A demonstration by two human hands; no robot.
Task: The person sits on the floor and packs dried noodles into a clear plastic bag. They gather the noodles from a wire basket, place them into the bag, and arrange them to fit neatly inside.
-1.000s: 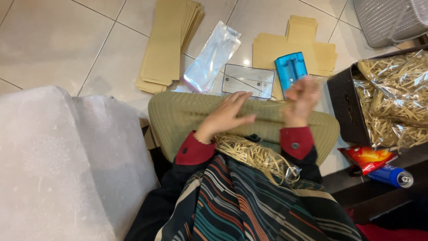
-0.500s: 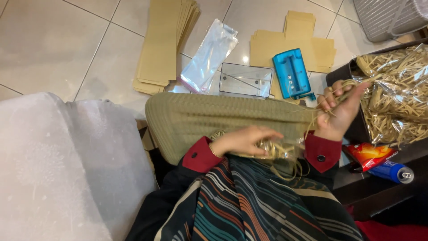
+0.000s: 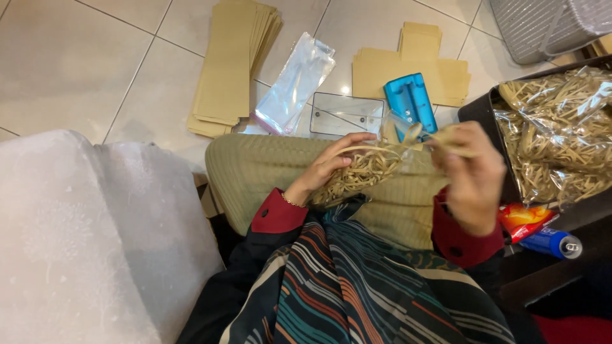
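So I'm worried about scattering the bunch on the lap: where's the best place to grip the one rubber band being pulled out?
Probably pinch the rubber band at its raised loop, coming from above on the right hand side. That end stands clear of the pile, which the left hand steadies.

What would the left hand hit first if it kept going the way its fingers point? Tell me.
The left hand, fingers aimed right across the lap, would probably first meet the rubber bands bunched before it, then the right hand; depth is uncertain.
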